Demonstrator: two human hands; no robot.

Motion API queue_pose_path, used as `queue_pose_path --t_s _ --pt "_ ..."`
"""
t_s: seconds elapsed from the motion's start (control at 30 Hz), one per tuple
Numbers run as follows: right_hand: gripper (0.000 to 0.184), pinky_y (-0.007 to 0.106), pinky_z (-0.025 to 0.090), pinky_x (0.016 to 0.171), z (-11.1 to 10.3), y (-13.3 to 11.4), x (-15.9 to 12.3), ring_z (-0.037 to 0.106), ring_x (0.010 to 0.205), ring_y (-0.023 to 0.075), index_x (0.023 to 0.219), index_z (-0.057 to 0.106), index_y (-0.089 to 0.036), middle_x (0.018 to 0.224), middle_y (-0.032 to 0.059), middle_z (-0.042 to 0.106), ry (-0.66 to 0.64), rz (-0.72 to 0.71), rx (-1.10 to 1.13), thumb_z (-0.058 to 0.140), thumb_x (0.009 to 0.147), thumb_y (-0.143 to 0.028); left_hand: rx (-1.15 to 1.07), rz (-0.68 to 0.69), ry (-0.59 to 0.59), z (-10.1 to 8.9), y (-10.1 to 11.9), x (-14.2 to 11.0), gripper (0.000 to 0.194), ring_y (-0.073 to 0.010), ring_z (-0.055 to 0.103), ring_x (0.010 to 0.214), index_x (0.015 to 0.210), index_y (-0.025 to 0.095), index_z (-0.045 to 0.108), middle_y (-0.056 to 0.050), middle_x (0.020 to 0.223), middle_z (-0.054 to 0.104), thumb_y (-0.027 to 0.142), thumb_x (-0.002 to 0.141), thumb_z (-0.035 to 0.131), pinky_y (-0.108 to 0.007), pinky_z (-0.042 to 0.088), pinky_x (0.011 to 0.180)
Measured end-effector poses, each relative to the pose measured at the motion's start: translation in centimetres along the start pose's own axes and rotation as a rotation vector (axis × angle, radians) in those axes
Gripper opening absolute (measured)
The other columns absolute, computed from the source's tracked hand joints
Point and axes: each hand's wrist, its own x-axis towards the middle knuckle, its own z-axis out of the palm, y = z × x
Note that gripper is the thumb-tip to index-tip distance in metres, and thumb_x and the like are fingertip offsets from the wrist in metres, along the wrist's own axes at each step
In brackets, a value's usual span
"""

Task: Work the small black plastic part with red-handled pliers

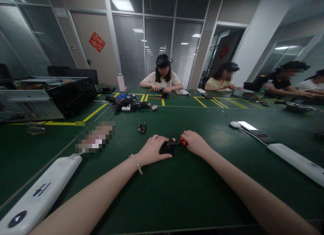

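Note:
My left hand, with a beaded bracelet on its wrist, is wrapped round a small black part on the green tabletop. What kind of part it is cannot be made out. Red-handled pliers are in my right hand, its fingers closed around the grips. The dark jaws point left and lie at or over the black part; whether they grip it is unclear. Just behind my left hand stands a small black-and-silver piece, touched by neither hand.
At left are an opened computer case and a white device. A pile of black parts and cables lies further back. Another white device and a phone lie at right. Several people sit along the far side.

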Motion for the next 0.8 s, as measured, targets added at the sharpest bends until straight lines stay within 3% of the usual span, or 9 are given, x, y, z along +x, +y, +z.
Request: queue_pose_path --t_s 0.47,0.8 --pt "0.028 0.033 0.035 0.078 -0.09 -0.09 -0.08 0.05 0.087 0.0197 0.092 0.055 -0.015 0.094 0.0078 0.057 0.013 0.016 -0.023 0.05 0.066 -0.007 0.0 -0.013 -0.017 -0.08 0.1 0.03 0.061 -0.0264 0.04 0.109 0.119 0.024 0.042 -0.005 0.119 0.047 0.061 0.071 0.051 -0.04 0.036 0.086" --pt "0.023 0.028 0.037 0.07 -0.08 -0.06 -0.1 0.049 0.082 0.0182 0.087 0.055 -0.015 0.088 0.0082 0.054 0.003 0.024 -0.013 0.05 0.066 -0.006 0.01 0.009 0.008 0.08 0.15 0.03 0.058 -0.027 0.04 0.108 0.118 0.024 0.043 -0.006 0.118 0.049 0.058 0.071 0.053 -0.04 0.035 0.087"
